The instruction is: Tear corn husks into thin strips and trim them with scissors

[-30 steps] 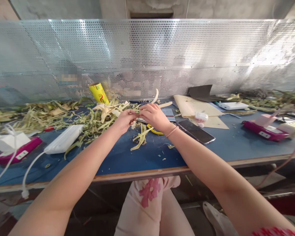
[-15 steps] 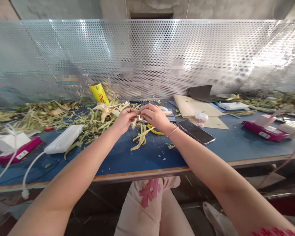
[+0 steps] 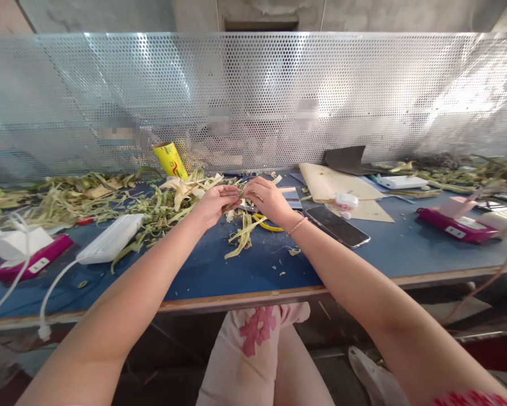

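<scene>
My left hand [image 3: 213, 206] and my right hand [image 3: 270, 201] meet above the blue table [image 3: 245, 279], fingertips nearly touching. Both are pinched closed around something small and greenish that I cannot make out between them. Beside my left hand spreads a heap of dried, pale-green leaf strips [image 3: 158, 211]. A few loose leaf strips [image 3: 243, 234] lie just below the fingers. Partly under my right hand is a yellow loop [image 3: 270, 228], perhaps a scissors handle. A pale strip [image 3: 277, 180] shows just behind that hand.
A phone [image 3: 336, 226] lies right of my right wrist, by brown paper [image 3: 342, 189] and a small white case [image 3: 346, 201]. A yellow tube [image 3: 171, 160] leans behind the heap. At left are a white power bank [image 3: 111, 239] and a magenta socket block [image 3: 37, 260]. A perforated screen [image 3: 253, 84] bounds the back.
My right-hand fingers have shifted slightly and bunched higher, while the left fingers have straightened a little. The things on the table stay where they were.
</scene>
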`<state>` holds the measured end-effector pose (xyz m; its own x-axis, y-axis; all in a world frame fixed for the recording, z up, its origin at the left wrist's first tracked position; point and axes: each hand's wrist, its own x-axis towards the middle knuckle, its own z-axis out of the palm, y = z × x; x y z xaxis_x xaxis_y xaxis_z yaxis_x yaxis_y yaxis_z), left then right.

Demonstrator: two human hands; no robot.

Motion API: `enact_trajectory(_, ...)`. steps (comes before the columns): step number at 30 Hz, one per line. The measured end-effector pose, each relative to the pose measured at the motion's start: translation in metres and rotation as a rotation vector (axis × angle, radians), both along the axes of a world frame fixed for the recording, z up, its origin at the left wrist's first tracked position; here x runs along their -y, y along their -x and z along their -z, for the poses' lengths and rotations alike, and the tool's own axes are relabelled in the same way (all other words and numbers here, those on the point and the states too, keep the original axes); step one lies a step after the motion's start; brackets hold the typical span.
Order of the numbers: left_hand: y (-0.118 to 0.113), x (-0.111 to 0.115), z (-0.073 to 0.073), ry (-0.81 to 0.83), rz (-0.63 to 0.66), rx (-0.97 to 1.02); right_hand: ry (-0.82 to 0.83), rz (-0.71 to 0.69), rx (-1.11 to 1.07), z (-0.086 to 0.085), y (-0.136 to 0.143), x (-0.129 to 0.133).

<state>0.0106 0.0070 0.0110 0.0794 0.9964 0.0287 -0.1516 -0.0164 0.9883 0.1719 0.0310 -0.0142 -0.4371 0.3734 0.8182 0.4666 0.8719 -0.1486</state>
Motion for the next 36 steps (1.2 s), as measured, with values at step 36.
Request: enact_trajectory(36,-0.003,0.002,0.003,-0.062,-0.011,-0.159,0.102,0.091,-0.058,-0.007,0.005,0.008)
